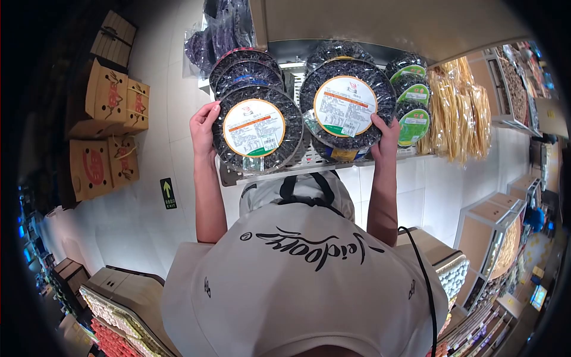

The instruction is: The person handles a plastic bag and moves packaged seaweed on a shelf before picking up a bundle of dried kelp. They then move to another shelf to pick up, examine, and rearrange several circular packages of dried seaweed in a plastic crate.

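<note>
My left hand [204,126] pinches the left edge of a round, flat, clear pack of dark dried food [254,128] with a white and orange label. My right hand [386,132] grips the lower right edge of a similar round pack [346,104], its thumb on top near the label. Both packs face up side by side over a metal shelf [238,177], their edges nearly meeting. Behind the left pack are more round packs [248,76] with blue and red labels. Under the right pack, part of another pack [343,153] with a yellow and blue label shows.
Green-labelled packs [414,126] and long yellow dried sticks in bags [455,113] lie right of the shelf packs. Purple bags [220,38] are at the back left. Printed cardboard boxes [104,101] stand at the left, and a wide panel [380,27] overhangs the back.
</note>
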Available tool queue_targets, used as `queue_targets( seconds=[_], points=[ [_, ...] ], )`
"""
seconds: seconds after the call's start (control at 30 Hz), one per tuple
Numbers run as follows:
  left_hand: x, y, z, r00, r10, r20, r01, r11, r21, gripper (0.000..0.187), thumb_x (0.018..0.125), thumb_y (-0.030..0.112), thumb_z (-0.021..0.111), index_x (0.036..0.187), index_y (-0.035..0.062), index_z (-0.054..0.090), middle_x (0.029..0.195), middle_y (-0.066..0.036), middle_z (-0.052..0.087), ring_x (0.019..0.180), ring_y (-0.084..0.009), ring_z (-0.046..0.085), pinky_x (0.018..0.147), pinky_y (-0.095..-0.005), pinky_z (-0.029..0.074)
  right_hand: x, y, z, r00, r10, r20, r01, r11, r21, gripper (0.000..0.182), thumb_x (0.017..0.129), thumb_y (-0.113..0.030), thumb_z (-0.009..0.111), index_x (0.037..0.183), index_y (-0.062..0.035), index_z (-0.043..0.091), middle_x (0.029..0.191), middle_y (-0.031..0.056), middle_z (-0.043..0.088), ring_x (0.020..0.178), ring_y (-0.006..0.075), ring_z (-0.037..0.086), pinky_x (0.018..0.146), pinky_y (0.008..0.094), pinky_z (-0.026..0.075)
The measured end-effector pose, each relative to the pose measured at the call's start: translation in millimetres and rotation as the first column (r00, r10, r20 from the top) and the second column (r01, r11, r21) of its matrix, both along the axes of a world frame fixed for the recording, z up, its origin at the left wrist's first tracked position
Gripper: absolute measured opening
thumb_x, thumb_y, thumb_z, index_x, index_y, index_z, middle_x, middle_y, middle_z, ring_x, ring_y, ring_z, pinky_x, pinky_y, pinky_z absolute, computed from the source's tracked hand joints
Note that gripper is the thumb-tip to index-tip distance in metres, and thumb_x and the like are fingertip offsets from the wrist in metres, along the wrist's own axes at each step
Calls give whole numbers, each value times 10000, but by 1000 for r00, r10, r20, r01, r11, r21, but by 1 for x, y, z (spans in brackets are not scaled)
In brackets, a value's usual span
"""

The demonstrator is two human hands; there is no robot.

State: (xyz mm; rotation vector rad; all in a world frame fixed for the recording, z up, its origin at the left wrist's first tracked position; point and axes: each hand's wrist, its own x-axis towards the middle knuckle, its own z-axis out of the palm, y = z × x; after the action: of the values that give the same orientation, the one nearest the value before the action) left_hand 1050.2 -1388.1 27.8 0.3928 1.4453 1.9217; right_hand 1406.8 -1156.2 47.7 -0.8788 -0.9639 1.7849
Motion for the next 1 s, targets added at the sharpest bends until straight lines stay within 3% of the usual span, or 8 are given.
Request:
queue_targets(
  seconds=[0.33, 0.53, 0.67, 0.87, 1.0],
  points=[
    [41, -11, 20, 996, 85, 3, -85, 996, -42, 197, 944, 105, 673, 1080, -34, 705, 937, -75, 730, 788, -102, 672, 733, -234, 537, 21, 22, 9, 997, 80, 9, -80, 996, -27, 376, 796, 29, 743, 1151, 8, 621, 1058, 103, 707, 910, 200, 690, 827, 328, 553],
    [65, -18, 37, 993, 109, -44, -112, 991, -66, 191, 936, 96, 680, 1080, -27, 705, 937, -71, 729, 789, -96, 671, 731, -229, 535, 32, 35, -7, 986, 166, -28, -167, 985, -38, 358, 853, 0, 694, 1199, 34, 608, 1110, 141, 702, 954, 217, 703, 870, 353, 568],
    [74, -28, 40, 984, 163, -66, -169, 982, -87, 196, 945, 104, 675, 1086, -31, 700, 935, -69, 729, 781, -94, 670, 715, -228, 538, 35, 31, -14, 991, 137, -9, -137, 990, -44, 362, 859, -6, 692, 1208, 33, 603, 1118, 139, 699, 970, 220, 699, 869, 351, 567],
    [56, -47, 18, 922, 169, -348, -251, 946, -205, 210, 948, 136, 687, 1097, -11, 707, 990, -52, 724, 888, -94, 650, 804, -249, 516, 46, 29, -31, 996, 85, -41, -87, 994, -63, 364, 867, -21, 694, 1216, 29, 601, 1122, 135, 698, 973, 225, 701, 864, 355, 572],
    [39, -51, -3, 900, 105, -423, -245, 924, -293, 193, 934, 124, 695, 1093, 19, 724, 958, -26, 719, 855, -84, 621, 805, -263, 507, 46, 27, -30, 997, 67, -26, -69, 994, -80, 396, 845, 9, 709, 1222, 25, 591, 1125, 138, 690, 985, 230, 692, 872, 358, 565]
  ],
)
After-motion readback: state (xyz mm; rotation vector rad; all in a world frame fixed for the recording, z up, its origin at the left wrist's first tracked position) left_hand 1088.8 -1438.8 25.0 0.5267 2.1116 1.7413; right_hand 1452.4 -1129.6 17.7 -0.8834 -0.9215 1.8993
